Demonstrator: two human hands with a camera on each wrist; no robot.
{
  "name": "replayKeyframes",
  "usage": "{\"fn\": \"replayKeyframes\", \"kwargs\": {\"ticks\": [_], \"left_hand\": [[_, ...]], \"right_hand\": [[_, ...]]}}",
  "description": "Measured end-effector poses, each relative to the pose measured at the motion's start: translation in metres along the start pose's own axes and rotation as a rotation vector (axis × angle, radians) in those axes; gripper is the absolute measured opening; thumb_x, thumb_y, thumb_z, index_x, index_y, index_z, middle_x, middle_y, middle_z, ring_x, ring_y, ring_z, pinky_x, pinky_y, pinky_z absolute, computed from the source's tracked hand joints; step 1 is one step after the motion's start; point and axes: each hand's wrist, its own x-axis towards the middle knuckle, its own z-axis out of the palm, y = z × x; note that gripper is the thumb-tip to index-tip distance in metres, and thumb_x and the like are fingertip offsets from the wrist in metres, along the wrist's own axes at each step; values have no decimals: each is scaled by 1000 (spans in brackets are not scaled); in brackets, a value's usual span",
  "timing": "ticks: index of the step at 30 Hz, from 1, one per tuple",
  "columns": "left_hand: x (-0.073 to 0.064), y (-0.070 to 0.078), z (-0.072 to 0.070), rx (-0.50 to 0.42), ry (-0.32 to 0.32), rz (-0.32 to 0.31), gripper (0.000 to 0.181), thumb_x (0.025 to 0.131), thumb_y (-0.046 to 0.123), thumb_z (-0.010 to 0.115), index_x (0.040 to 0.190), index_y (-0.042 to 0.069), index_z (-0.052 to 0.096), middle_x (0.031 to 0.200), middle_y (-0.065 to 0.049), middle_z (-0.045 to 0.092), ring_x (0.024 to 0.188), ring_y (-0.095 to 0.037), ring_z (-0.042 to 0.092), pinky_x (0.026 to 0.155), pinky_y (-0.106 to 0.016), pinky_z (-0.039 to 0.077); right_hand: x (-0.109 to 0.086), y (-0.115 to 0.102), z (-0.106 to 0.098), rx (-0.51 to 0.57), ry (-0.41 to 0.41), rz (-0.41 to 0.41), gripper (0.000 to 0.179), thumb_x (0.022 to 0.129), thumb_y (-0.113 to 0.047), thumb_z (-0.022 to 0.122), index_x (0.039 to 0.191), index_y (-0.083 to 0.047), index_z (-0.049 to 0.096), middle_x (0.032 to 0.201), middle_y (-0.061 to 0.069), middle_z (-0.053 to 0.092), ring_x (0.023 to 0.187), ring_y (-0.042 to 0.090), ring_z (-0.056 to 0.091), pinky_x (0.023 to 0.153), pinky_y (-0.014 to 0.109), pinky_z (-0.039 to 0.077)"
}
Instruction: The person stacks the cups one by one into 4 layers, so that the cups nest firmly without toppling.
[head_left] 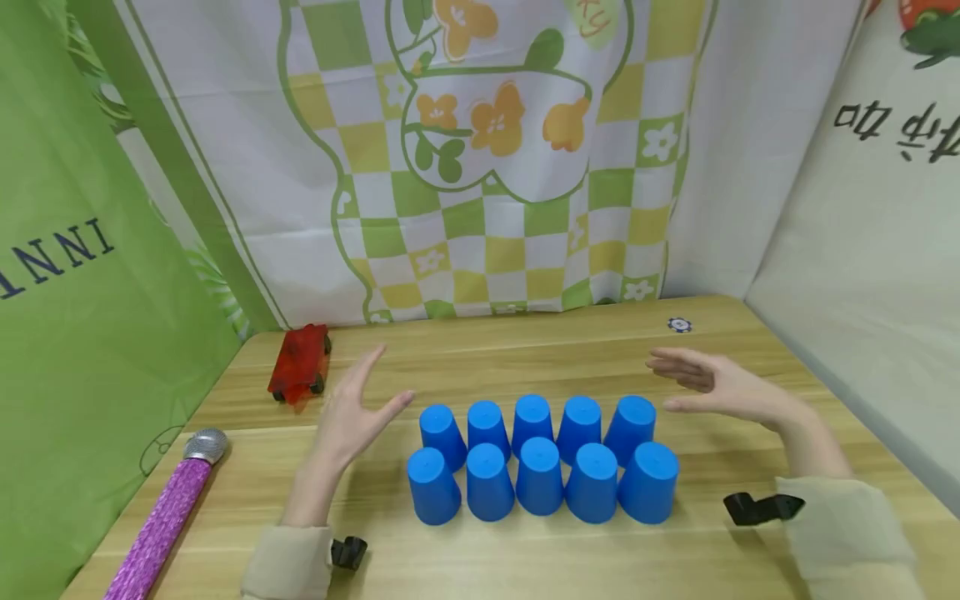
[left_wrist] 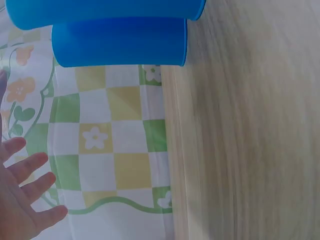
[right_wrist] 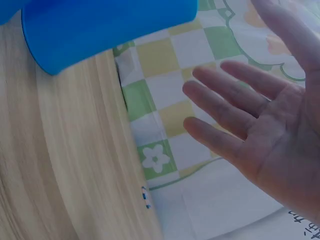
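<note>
Several blue cups (head_left: 540, 475) stand upside down on the wooden table in two rows, one row behind the other. To the left of them my left hand (head_left: 354, 417) is held with fingers extended and thumb spread toward the cups, holding nothing. On the other side my right hand (head_left: 708, 383) has its palm facing the cups, fingers extended and thumb apart, also holding nothing. The left wrist view shows blue cups (left_wrist: 120, 42) at its top and my spread fingers at the left edge. In the right wrist view a blue cup (right_wrist: 110, 30) appears above my bare palm (right_wrist: 275, 135).
A red toy car (head_left: 302, 362) sits at the table's back left. Along the left edge lies a microphone (head_left: 168, 517) with a glittery purple handle. A small round chip (head_left: 679, 325) lies at the back right. Patterned cloth (head_left: 495, 233) hangs behind the table (head_left: 465, 562).
</note>
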Motion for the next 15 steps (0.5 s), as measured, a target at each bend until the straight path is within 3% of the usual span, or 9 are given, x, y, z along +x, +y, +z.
{"fn": "replayKeyframes", "kwargs": {"ticks": [3,4,7,11,13,15], "left_hand": [[-1,0,3,-79,-58,-21,77,84,53,62,148,24,30,152,-8,33,138,-36,33,105,-64,31],[-1,0,4,-98,-79,-28,76,85,53,62,147,23,30,152,-8,33,138,-36,33,105,-64,31],[-1,-1,8,-163,-141,-49,73,85,52,62,145,21,35,150,-8,37,138,-35,34,105,-64,31],[-1,-2,14,-255,-188,-35,62,86,46,64,139,20,45,144,-6,46,135,-32,38,106,-63,31],[-1,-3,16,-304,-207,-19,56,87,42,64,136,21,48,141,-6,50,134,-30,41,108,-60,32],[-1,-4,17,-346,-225,-9,53,88,38,65,135,20,49,138,-5,53,132,-28,44,109,-56,33]], "right_hand": [[4,2,4,30,-31,-45,61,89,-16,64,141,-1,36,139,23,47,114,-9,50,92,17,47],[5,2,6,40,-44,-58,59,89,-16,65,139,-1,38,137,24,48,112,-11,50,91,15,46],[10,2,11,39,-83,-60,55,89,-17,65,136,-1,42,134,24,51,116,4,55,94,18,47],[14,3,18,24,-114,-33,56,87,-20,67,134,0,43,132,22,52,120,29,54,99,32,48],[16,3,20,20,-124,-37,56,87,-20,68,133,1,44,132,22,52,120,31,53,100,37,47],[17,4,22,23,-132,-38,57,86,-20,68,133,3,44,133,23,51,120,32,53,99,33,48]]}}
